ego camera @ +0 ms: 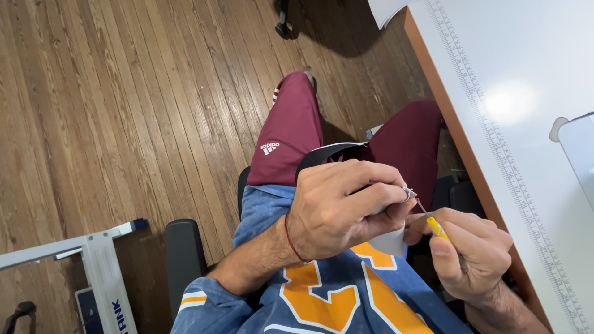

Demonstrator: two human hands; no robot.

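The right hand (473, 253) pinches a yellow-handled seam ripper (431, 221), its tip beside the left hand's (337, 207) clenched grip on white fabric (390, 241).

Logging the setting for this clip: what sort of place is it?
Likely a home sewing or craft room: a white worktable with a printed ruler edge, wooden plank floor, and a yellow-handled seam ripper in the right hand.

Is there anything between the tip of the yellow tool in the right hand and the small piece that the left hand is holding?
Nothing visible. The yellow-handled tool in the right hand points its thin metal tip straight at the small piece pinched in the left hand; only open air shows around the tip.
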